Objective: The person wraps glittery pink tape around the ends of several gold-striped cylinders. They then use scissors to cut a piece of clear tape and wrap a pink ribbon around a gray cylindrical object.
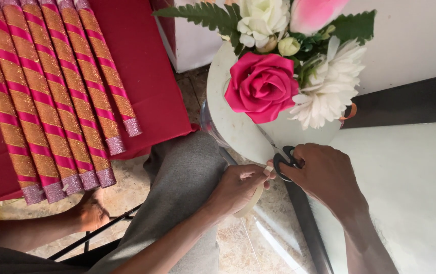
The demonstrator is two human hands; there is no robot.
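My right hand (324, 172) comes in from the lower right, forearm angled up, fingers curled shut through the black handles of a pair of scissors (285, 161); the blades run up toward the white round base (238, 127) that carries the flowers; my left hand (238, 190) reaches across from the lower left, wrist bent, thumb and fingers pinched together on a cream strip of ribbon (255, 197) just beside the scissor handles, so the two hands nearly touch; above them a pink rose (261, 86) and a white flower (329, 89) sit among green leaves and hide the top of the base; to the left, striped pink-and-gold glitter rolls (50, 96) lie side by side on a red cloth (152, 76); my grey trouser leg (187, 177) lies below the left hand; a bare foot (90, 210) rests on the tiled floor (258, 243).
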